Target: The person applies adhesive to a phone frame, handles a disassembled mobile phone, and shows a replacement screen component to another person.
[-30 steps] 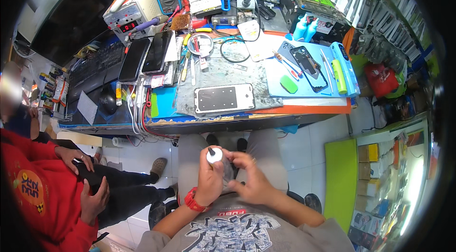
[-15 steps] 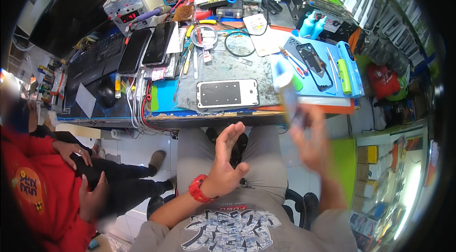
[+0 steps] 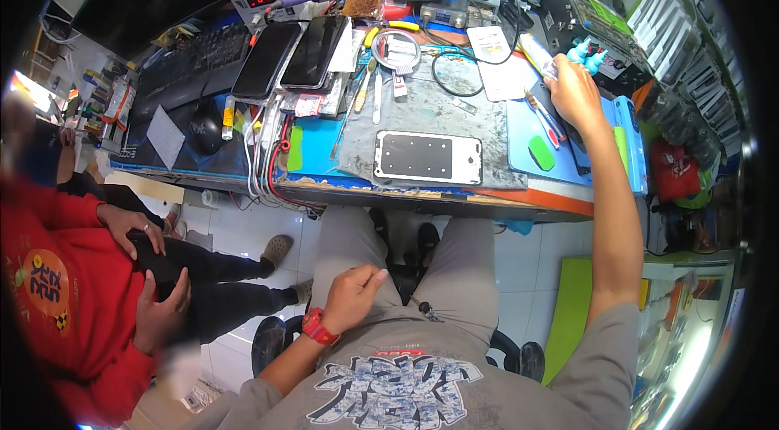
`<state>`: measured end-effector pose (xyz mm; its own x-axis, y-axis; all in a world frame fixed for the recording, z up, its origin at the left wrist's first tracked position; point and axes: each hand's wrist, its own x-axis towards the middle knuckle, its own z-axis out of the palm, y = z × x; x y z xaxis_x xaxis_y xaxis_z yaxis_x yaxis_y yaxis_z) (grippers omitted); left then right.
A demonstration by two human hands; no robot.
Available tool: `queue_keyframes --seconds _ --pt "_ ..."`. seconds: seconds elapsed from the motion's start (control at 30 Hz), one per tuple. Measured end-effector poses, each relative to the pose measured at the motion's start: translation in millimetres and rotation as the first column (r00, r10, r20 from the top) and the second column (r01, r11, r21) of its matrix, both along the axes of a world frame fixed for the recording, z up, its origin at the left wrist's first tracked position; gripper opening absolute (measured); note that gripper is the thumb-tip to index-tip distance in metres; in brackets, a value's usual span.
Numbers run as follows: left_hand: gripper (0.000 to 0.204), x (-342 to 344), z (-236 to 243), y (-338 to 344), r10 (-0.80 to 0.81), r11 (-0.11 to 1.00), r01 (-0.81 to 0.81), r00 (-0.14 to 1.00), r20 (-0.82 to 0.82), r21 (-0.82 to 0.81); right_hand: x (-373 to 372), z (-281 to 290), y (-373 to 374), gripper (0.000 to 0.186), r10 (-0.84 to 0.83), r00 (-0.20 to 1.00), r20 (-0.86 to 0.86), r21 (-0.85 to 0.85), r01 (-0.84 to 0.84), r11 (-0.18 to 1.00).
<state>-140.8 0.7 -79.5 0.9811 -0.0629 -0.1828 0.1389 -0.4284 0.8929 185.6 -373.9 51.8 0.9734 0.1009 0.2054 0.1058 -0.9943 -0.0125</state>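
The right hand [image 3: 578, 97] closes its fingers around a yellow-and-white bottle [image 3: 534, 53] toward the bench's [image 3: 357, 191] back right corner, apparently mid-placement; release calls for steadiness beside blue bottles [image 3: 596, 62]. The left hand's [image 3: 355, 298] fingers curl together, empty.

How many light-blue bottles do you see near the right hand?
2: the left bottle is just beyond the right hand, and the right bottle is beside it. The hand partly covers that area, so others may be hidden.
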Motion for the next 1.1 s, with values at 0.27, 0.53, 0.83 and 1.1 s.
queue_keyframes --seconds 0.27,0.53,0.83,1.1 --pt "0.03 1 -34 12 0.208 0.967 -0.222 0.971 -0.118 -0.123 -79 12 24 0.02 -0.003 0.862 0.507 0.365 -0.212 0.906" --pt "0.054 25 -26 -12 0.006 0.904 -0.045 0.996 -0.092 -0.424 -194 0 89 0.073 0.421 0.897 0.136 0.614 -0.41 0.674" --pt "0.048 43 23 -22 -0.104 0.966 0.129 0.988 0.118 -0.223 -121 8 139 0.101 0.64 0.754 -0.146 0.102 -0.632 0.768" --pt "0.049 60 51 -29 -0.014 0.915 0.078 0.986 0.164 -0.395 -124 -11 119 0.105 0.612 0.791 -0.011 0.391 -0.56 0.73"
